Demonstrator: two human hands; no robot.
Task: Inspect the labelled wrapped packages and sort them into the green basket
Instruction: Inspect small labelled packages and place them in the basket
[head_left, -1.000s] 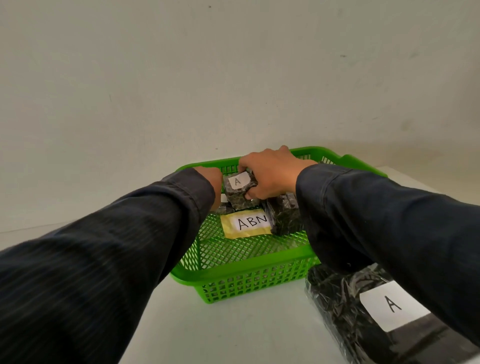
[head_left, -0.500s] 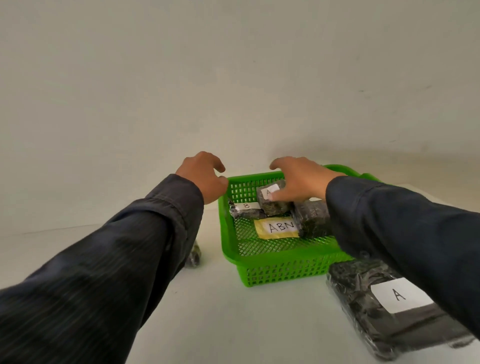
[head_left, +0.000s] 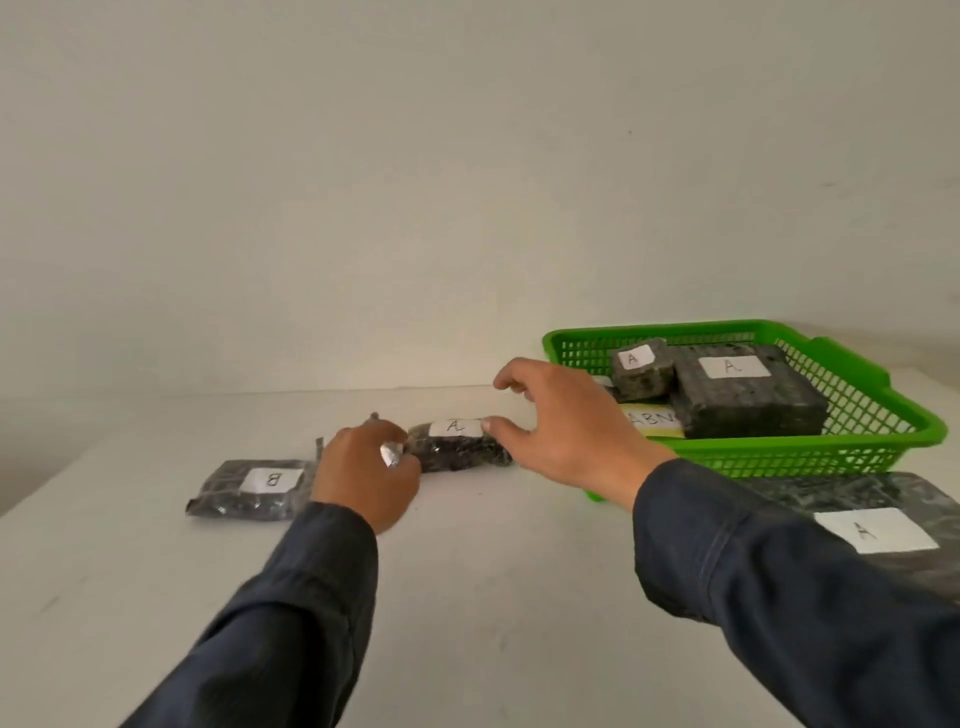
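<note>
The A-labelled package (head_left: 457, 448) lies crosswise near the tabletop's (head_left: 519, 597) far edge. My left grip (head_left: 363, 470) curls at its left end, hold unclear; my right grip (head_left: 566, 431), spread and empty, hovers by its right end.

Our hands are out of the green basket (head_left: 883, 447) and over the table (head_left: 493, 597)
The small A package (head_left: 641, 371) we held a second ago now lies released inside the basket. Our left hand (head_left: 363, 473) has swung across to a bagged A package (head_left: 457, 449) on the table, fingers curled at its left end, and our right hand (head_left: 566, 431) has followed, spread just above it. Our view has turned left, bringing a B package (head_left: 254, 488) into sight
</note>
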